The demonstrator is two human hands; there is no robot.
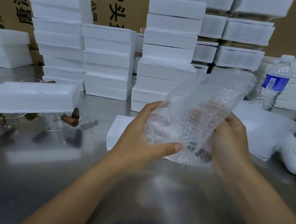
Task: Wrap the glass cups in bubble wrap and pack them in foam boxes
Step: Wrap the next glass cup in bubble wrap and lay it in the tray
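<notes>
Left hand [145,140] and right hand [231,149] gripped the bubble wrap bundle [190,118], long axis tilted up-right, foam box [120,127] just below, nearer the left.

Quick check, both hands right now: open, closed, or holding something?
Left hand: closed, gripping the bubble-wrapped bundle from the left, thumb across its front.
Right hand: closed, fingers curled round the same bundle's right side.
</notes>
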